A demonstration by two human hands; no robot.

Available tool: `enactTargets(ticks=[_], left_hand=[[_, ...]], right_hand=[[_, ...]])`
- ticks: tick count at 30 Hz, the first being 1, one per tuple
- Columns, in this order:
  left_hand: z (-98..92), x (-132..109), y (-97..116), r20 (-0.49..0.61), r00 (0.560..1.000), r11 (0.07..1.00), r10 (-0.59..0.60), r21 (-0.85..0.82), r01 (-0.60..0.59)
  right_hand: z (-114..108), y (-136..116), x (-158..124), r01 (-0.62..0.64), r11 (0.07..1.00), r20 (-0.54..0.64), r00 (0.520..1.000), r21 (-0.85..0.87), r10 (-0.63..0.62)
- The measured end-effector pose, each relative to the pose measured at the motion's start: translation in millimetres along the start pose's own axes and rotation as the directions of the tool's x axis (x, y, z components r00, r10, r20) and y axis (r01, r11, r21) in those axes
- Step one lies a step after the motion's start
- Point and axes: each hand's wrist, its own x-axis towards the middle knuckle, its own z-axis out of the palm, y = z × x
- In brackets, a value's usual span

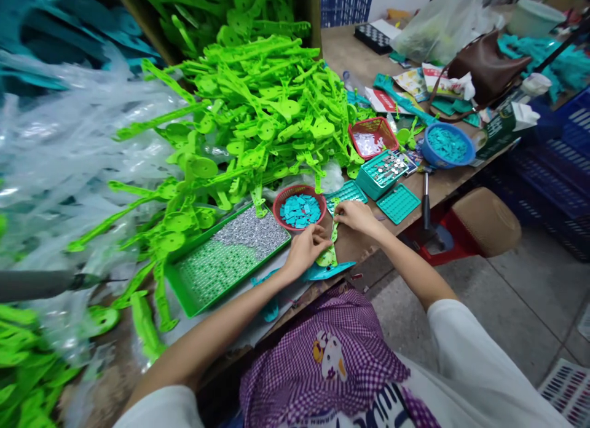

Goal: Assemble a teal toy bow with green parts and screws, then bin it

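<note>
A long bright-green plastic part [327,256] lies at the table's front edge, above a teal plastic piece [329,272]. My right hand [357,217] pinches its far end between thumb and fingertips. Curled beside its middle is my left hand [302,251], thumb and fingers drawn together against the part; whatever is between them is too small to make out. Just beyond my hands stands a round red basket [277,210] of small teal pieces [300,211]. To the left, a green tray [187,302] holds many small silvery metal pieces [253,231].
A big heap of green plastic parts [258,108] covers the table behind. On the right are a teal box [369,183] with metal discs, a flat teal tray [399,203], a blue bowl [445,163] and a hammer [426,203]. A stool [483,222] stands beside the table.
</note>
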Motion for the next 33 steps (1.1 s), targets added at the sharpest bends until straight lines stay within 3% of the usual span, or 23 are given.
enactTargets(ticks=[5, 8, 11, 17, 21, 25, 29, 33], left_hand=[[-9.9, 5.5, 1.6, 0.09, 0.995, 0.981, 0.041, 0.188, -0.058], [-8.7, 10.3, 5.5, 0.108, 0.994, 0.975, 0.013, 0.218, -0.036], [-2.1, 13.0, 7.3, 0.094, 0.995, 0.981, 0.017, 0.188, -0.034], [3.3, 14.2, 4.3, 0.044, 0.997, 0.943, 0.057, 0.326, -0.068], [1.0, 14.4, 4.2, 0.071, 0.997, 0.954, 0.036, 0.295, -0.056], [3.2, 11.3, 3.2, 0.025, 0.998, 0.971, 0.053, 0.233, -0.057], [6.5, 10.2, -2.6, 0.0, 0.989, 0.965, 0.148, 0.219, -0.145], [5.7, 15.2, -7.6, 0.041, 0.982, 0.948, 0.185, 0.257, -0.189]], right_hand=[[-0.2, 0.3, 0.2, -0.006, 1.0, 0.006, 1.0, 0.015, 0.006], [-0.1, 1.0, 0.8, 0.007, 1.0, 0.002, 1.0, 0.024, -0.007], [0.5, 1.6, 1.4, 0.013, 1.0, -0.002, 1.0, 0.02, -0.013], [2.3, 1.7, 1.5, 0.014, 1.0, -0.012, 1.0, 0.011, -0.014], [3.1, 2.2, 1.3, 0.007, 1.0, -0.006, 1.0, 0.023, -0.007], [2.4, 2.1, 1.3, 0.01, 1.0, -0.006, 1.0, 0.027, -0.01], [1.2, 1.4, 1.0, 0.022, 1.0, -0.006, 1.0, 0.01, -0.022], [1.0, 1.0, 0.7, 0.014, 1.0, -0.007, 1.0, -0.008, -0.014]])
